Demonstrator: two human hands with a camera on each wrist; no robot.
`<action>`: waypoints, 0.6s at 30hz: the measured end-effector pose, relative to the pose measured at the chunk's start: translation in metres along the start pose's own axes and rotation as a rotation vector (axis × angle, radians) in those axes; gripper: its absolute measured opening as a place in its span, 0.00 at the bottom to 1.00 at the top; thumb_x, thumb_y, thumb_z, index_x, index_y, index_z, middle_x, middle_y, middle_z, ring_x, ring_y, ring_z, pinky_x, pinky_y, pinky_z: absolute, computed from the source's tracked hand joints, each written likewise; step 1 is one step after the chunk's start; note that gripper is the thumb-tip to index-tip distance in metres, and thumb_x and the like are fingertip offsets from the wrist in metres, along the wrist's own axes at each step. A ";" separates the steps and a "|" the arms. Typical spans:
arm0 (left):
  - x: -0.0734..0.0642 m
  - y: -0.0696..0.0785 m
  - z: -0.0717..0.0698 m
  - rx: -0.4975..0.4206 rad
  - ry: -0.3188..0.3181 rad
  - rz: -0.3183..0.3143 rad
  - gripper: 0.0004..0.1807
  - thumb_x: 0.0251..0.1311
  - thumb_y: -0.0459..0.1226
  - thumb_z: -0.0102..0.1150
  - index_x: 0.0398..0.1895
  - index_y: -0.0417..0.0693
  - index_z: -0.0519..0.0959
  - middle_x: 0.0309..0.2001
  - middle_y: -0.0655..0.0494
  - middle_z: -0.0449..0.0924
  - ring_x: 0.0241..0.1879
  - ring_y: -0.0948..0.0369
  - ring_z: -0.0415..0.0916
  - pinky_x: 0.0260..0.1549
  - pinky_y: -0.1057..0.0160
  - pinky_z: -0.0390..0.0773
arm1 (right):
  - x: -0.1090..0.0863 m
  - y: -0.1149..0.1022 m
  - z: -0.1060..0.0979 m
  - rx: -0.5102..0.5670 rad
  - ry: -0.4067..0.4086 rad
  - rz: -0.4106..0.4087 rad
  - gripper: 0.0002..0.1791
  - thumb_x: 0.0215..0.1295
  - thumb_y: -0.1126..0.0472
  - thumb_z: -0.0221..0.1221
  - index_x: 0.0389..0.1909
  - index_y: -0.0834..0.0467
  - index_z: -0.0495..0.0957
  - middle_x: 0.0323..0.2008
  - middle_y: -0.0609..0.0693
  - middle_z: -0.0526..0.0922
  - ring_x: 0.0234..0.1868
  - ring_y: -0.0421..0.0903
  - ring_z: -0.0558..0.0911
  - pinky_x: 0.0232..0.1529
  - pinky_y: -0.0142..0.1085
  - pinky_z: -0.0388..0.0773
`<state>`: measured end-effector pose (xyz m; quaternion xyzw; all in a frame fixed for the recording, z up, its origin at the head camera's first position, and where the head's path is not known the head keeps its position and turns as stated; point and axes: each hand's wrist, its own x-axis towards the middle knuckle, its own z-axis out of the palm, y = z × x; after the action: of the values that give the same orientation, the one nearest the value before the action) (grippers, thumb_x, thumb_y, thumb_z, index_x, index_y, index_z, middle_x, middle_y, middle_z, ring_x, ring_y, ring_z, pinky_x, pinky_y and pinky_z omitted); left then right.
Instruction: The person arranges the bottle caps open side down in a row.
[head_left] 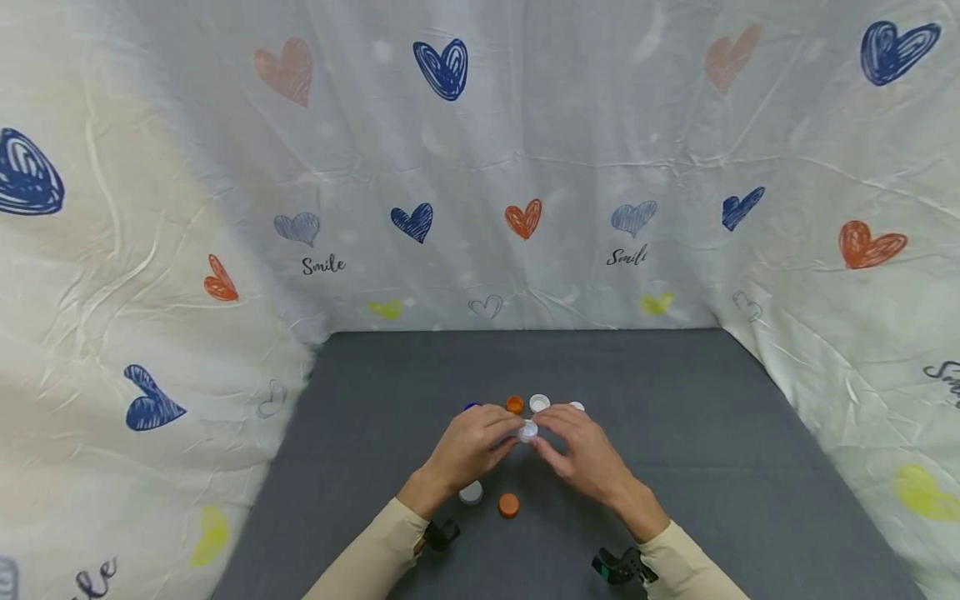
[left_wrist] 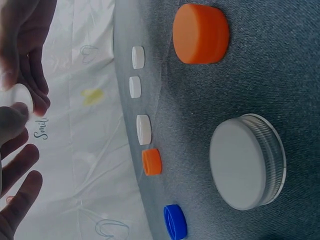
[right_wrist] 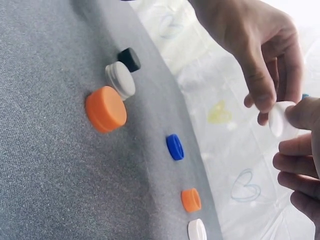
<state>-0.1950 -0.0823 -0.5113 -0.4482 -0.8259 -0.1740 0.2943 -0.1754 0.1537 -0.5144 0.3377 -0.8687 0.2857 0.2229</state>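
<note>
In front of me both hands meet over a small white bottle cap (head_left: 527, 431), held up off the dark cloth. My left hand (head_left: 468, 446) pinches it from the left, thumb on its face in the left wrist view. From the other side my right hand (head_left: 581, 454) grips its edge between thumb and fingers. Beneath the hands lie a ribbed white lid (left_wrist: 245, 162) and an orange cap (head_left: 508, 505). Beyond them runs a row: a blue cap (left_wrist: 175, 222), an orange cap (left_wrist: 152, 162) and three white caps (left_wrist: 143, 129). My hands partly cover this row in the head view.
A dark cap-like piece (right_wrist: 129, 59) stands beside the ribbed lid and is hidden in the head view. Grey cloth (head_left: 675, 517) covers the table. Around its back and sides hangs a white curtain (head_left: 480, 167) printed with hearts.
</note>
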 end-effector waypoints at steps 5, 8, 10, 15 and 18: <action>-0.003 -0.002 0.002 -0.039 0.024 -0.016 0.17 0.59 0.40 0.72 0.52 0.51 0.85 0.47 0.60 0.87 0.47 0.64 0.82 0.47 0.64 0.81 | 0.001 -0.001 -0.004 0.012 0.016 -0.003 0.16 0.63 0.55 0.68 0.51 0.51 0.84 0.50 0.43 0.85 0.56 0.45 0.81 0.58 0.46 0.77; -0.005 -0.002 0.002 -0.091 0.027 -0.064 0.17 0.60 0.39 0.71 0.53 0.50 0.84 0.47 0.60 0.87 0.46 0.65 0.82 0.47 0.65 0.81 | 0.001 0.000 -0.006 0.004 0.041 -0.025 0.19 0.60 0.56 0.71 0.52 0.52 0.84 0.51 0.45 0.85 0.55 0.46 0.80 0.57 0.47 0.77; -0.005 -0.001 0.001 -0.134 0.021 -0.108 0.17 0.60 0.39 0.70 0.53 0.49 0.84 0.46 0.60 0.87 0.45 0.65 0.82 0.45 0.66 0.82 | 0.000 0.000 -0.007 -0.003 0.053 -0.042 0.21 0.57 0.56 0.73 0.53 0.52 0.84 0.52 0.46 0.84 0.56 0.47 0.80 0.57 0.48 0.77; -0.005 0.002 0.000 -0.253 -0.020 -0.242 0.15 0.63 0.40 0.68 0.52 0.47 0.85 0.45 0.59 0.88 0.44 0.64 0.83 0.43 0.66 0.83 | 0.000 0.001 -0.007 0.002 0.079 -0.107 0.28 0.50 0.61 0.77 0.55 0.53 0.83 0.54 0.48 0.84 0.58 0.49 0.79 0.57 0.48 0.77; -0.004 0.003 -0.001 -0.343 -0.053 -0.315 0.14 0.65 0.40 0.66 0.52 0.48 0.85 0.45 0.59 0.88 0.42 0.65 0.83 0.41 0.63 0.84 | 0.000 0.001 -0.005 0.020 0.089 -0.140 0.30 0.48 0.64 0.77 0.55 0.55 0.83 0.54 0.49 0.84 0.59 0.49 0.79 0.59 0.46 0.77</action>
<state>-0.1904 -0.0837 -0.5134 -0.3615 -0.8515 -0.3439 0.1614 -0.1751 0.1574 -0.5104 0.3866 -0.8294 0.2927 0.2775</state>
